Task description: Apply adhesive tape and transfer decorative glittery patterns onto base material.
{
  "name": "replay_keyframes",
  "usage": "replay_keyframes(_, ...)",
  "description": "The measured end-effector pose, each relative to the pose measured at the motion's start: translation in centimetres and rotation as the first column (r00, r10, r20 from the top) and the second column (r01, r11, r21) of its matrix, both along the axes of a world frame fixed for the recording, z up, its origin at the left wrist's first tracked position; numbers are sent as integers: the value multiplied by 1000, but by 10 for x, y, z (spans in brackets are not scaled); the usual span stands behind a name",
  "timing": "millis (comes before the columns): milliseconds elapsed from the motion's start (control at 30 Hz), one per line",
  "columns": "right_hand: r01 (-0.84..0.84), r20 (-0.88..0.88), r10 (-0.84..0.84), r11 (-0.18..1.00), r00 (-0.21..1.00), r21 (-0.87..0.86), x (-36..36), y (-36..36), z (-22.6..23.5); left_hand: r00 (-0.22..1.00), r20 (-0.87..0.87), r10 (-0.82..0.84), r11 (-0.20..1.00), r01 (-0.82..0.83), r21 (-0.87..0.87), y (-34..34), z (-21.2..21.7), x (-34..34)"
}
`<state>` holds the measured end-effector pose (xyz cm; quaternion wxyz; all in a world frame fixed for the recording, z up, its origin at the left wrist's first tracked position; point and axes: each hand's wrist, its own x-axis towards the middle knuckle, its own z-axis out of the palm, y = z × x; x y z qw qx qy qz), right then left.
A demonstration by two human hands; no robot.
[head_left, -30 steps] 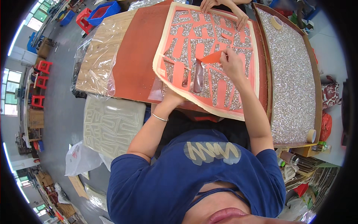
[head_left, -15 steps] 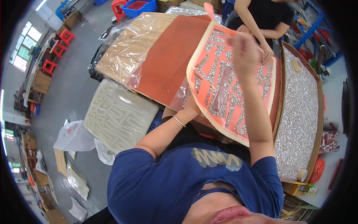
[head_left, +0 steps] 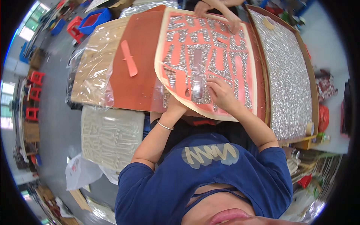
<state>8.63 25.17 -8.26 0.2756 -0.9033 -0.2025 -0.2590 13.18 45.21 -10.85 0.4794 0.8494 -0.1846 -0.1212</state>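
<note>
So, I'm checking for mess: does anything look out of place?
Yes, a loose pink strip lies slantwise on the red-brown board, apart from the pale-bordered sheet whose pink areas it matches. That sheet's near-left edge is also bowed up, with the left hand under it.

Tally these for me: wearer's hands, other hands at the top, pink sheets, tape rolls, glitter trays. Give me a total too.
Wearer's hands: 2
Other hands: 2
Pink sheet: 1
Tape rolls: 2
Glitter tray: 1
Total: 8
</note>
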Motion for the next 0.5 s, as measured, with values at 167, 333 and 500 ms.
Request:
replay_keyframes(167, -3, -182, 4, 1000, 983, 7, -22, -13, -17, 991, 99, 95, 942, -57, -331, -12, -56, 19)
replay_keyframes(333, 52, -39, -57, 991, 998, -124, 47, 16, -37, 968, -169, 183, 657, -248, -712, -29, -26, 12)
replay_keyframes(500, -53, 25, 68, 926, 997, -373, 88, 23, -58, 955, -241, 173, 663, -294, -688, -28, 9, 4)
